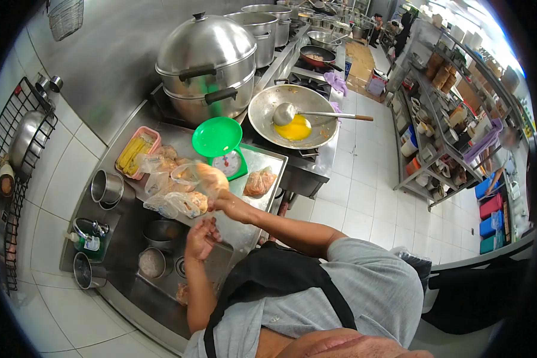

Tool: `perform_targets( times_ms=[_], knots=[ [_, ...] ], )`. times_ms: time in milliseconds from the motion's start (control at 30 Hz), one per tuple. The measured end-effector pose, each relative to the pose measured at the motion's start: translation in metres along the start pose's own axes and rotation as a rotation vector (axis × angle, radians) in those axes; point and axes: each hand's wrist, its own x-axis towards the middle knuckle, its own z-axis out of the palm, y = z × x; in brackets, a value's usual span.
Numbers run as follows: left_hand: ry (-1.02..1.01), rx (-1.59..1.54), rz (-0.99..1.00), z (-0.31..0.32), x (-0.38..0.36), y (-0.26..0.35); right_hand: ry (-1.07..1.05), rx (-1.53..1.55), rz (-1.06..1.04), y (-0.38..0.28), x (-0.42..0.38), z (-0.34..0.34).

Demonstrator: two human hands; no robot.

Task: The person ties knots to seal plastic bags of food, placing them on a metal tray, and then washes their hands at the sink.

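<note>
One blurred plastic bag [212,178] of orange-brown food, over worktop [271,162], near side of green scale [237,164] | right hand [225,205]: fingers grasping bag | left hand [203,237]: just nearer, fingers curled, cannot tell if gripping | more bagged food [159,184] to left | far right: wok [265,102], yellow liquid [292,129], ladle [284,114]

The domed steamer lid [206,45] is gleaming in smooth metal, the scale pan [216,136] is showing glossy plastic, and plastic bags [156,184] are looking crinkled.
</note>
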Motion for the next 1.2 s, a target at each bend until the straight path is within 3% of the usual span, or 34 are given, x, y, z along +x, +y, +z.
perform_targets(
  times_ms=[33,100,167,200,300,333,433,467,533,567,600,667,767,967,1067,1200],
  knots=[
    [-0.016,0.038,-0.009,-0.016,0.006,0.008,-0.036,-0.285,-0.191,-0.016,-0.008,0.005],
    [-0.05,0.116,-0.028,-0.043,0.023,0.022,-0.1,-0.409,-0.41,-0.045,-0.015,0.006],
    [0.166,0.172,0.077,0.039,0.01,0.055,-0.2,-0.628,-0.567,-0.057,-0.015,-0.003],
    [0.225,0.258,0.09,0.063,0.007,0.066,-0.255,-0.644,-0.521,-0.057,-0.015,-0.007],
    [0.083,0.845,-0.068,0.001,0.045,0.071,-0.39,-1.015,-0.477,-0.02,-0.01,-0.014],
    [0.128,0.943,-0.052,0.015,0.046,0.059,-0.288,-1.095,-0.507,-0.007,-0.009,-0.014],
    [0.266,0.879,0.028,0.035,0.043,0.01,-0.081,-1.041,0.05,0.005,-0.011,-0.023],
    [0.274,0.838,0.096,0.032,0.044,-0.001,-0.061,-0.932,0.126,0.028,0.001,-0.037],
    [0.291,0.75,0.221,0.026,0.045,-0.022,-0.117,-0.154,0.584,0.047,0.011,-0.056],
    [0.247,0.946,0.389,0.022,0.042,-0.031,-0.142,0.253,0.787,0.056,0.012,-0.059],
    [0.199,1.139,0.566,0.025,0.04,-0.034,-0.104,0.315,0.856,0.058,0.009,-0.058],
    [0.04,1.385,0.811,0.029,0.033,-0.037,-0.07,0.289,0.925,0.06,0.008,-0.06],
    [-0.08,1.407,0.84,0.033,0.03,-0.039,-0.046,0.141,0.896,0.054,0.002,-0.059],
    [-0.021,1.281,0.576,0.032,0.031,-0.036,-0.051,-0.161,0.772,0.051,0.003,-0.057],
    [-0.021,1.463,0.887,0.022,0.042,-0.043,-0.046,-0.321,0.707,0.044,-0.001,-0.054],
    [0.013,1.419,0.881,0.018,0.05,-0.044,-0.126,-0.408,0.519,0.068,0.003,-0.065]
  ],
)
